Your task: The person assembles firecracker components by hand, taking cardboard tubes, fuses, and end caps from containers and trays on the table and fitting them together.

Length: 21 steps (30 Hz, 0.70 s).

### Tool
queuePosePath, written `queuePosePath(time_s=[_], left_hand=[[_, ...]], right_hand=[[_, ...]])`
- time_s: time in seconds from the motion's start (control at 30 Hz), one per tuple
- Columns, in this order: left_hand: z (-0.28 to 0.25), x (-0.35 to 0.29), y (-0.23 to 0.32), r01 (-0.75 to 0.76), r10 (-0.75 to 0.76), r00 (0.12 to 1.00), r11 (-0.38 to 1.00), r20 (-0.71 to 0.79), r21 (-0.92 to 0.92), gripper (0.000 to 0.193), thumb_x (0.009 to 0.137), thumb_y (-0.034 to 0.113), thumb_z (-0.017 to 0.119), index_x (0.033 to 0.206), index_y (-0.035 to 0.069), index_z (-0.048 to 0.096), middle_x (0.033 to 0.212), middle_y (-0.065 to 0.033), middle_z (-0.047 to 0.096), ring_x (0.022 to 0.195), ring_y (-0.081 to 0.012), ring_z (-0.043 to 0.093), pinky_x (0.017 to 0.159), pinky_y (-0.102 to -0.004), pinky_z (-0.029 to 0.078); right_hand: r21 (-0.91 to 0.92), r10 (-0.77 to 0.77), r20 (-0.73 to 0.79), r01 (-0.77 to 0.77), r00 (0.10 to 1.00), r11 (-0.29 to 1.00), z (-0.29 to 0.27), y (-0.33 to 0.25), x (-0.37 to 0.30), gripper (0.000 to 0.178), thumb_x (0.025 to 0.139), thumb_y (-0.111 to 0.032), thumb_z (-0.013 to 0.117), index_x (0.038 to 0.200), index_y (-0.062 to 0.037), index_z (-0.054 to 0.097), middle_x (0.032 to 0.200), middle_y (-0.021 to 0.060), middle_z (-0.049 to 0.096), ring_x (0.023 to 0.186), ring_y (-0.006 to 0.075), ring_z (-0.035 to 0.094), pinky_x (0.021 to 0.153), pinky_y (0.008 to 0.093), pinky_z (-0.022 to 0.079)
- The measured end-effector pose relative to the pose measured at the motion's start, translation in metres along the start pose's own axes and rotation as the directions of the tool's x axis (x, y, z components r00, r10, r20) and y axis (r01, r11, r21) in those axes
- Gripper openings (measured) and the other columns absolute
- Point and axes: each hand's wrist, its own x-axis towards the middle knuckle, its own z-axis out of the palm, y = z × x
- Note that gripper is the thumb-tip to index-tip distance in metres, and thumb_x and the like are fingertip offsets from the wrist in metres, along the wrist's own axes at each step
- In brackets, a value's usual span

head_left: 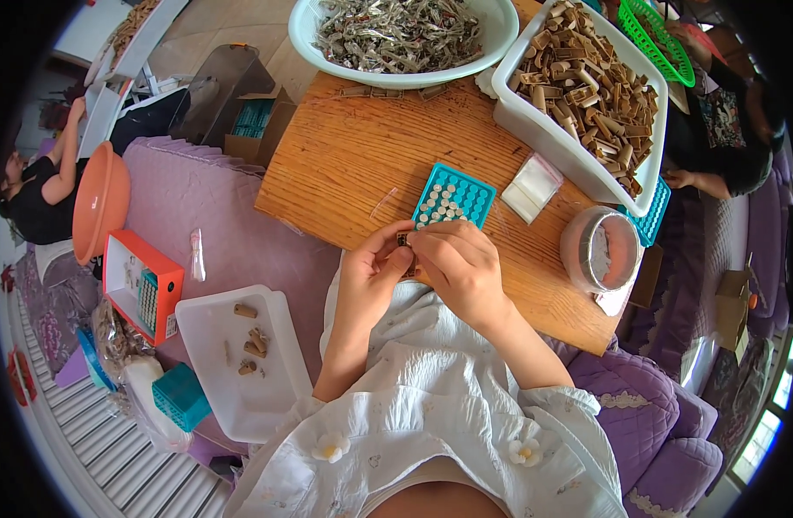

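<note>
I see a wooden tabletop by a purple seat — left hand and right hand both grip a small dark piece

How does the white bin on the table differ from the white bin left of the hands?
The table bin is heaped with brown pieces; the left bin holds only a few. The table bin stands on the wooden table; the left bin sits off it. Both are white.
</note>
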Motion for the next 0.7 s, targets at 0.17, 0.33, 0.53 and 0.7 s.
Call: queuePosePath(time_s=[0.17, 0.33, 0.53, 0.7], left_hand=[[-0.004, 0.005, -0.008, 0.049, -0.049, 0.997, 0.999, -0.060, 0.005, 0.023, 0.084, 0.003, 0.048, 0.106, -0.003, 0.051, 0.087, -0.0068, 0.059, 0.073, -0.0107, 0.058, 0.063, -0.0219, 0.049], [-0.012, 0.004, -0.001, 0.094, -0.088, 0.979, 0.995, -0.184, 0.021, 0.021, 0.082, 0.006, 0.048, 0.102, 0.000, 0.053, 0.085, -0.0087, 0.060, 0.069, -0.0132, 0.058, 0.060, -0.0218, 0.046], [-0.015, 0.005, -0.003, 0.114, -0.115, 0.986, 0.993, -0.124, -0.013, 0.020, 0.083, 0.006, 0.047, 0.101, 0.000, 0.053, 0.086, -0.0093, 0.059, 0.071, -0.0134, 0.058, 0.061, -0.0225, 0.046], [-0.014, 0.005, -0.004, 0.137, -0.138, 0.990, 0.990, -0.041, -0.029, 0.021, 0.083, 0.006, 0.047, 0.103, 0.000, 0.052, 0.089, -0.0101, 0.059, 0.073, -0.0142, 0.058, 0.062, -0.0235, 0.046]], right_hand=[[0.009, -0.009, 0.076, 0.008, 0.997, 1.000, 0.001, 0.003, -0.007, 0.024, 0.064, 0.002, 0.062, 0.087, -0.0026, 0.056, 0.080, 0.0065, 0.060, 0.076, 0.0216, 0.059, 0.065, 0.0309, 0.047], [0.027, 0.386, -0.038, -0.385, 0.922, 0.923, -0.011, 0.030, -0.027, 0.022, 0.070, -0.001, 0.060, 0.092, -0.0039, 0.056, 0.081, 0.0099, 0.060, 0.072, 0.0248, 0.059, 0.061, 0.0321, 0.048], [-0.102, 0.523, 0.056, -0.517, 0.850, 0.850, -0.017, 0.065, -0.040, 0.017, 0.073, -0.005, 0.060, 0.089, -0.0048, 0.054, 0.075, 0.0120, 0.058, 0.065, 0.0270, 0.057, 0.057, 0.0345, 0.047], [-0.341, 0.467, 0.204, -0.385, 0.860, 0.857, -0.018, 0.061, -0.037, 0.014, 0.073, -0.006, 0.060, 0.086, -0.0040, 0.055, 0.078, 0.0105, 0.060, 0.066, 0.0246, 0.059, 0.058, 0.0321, 0.047]])
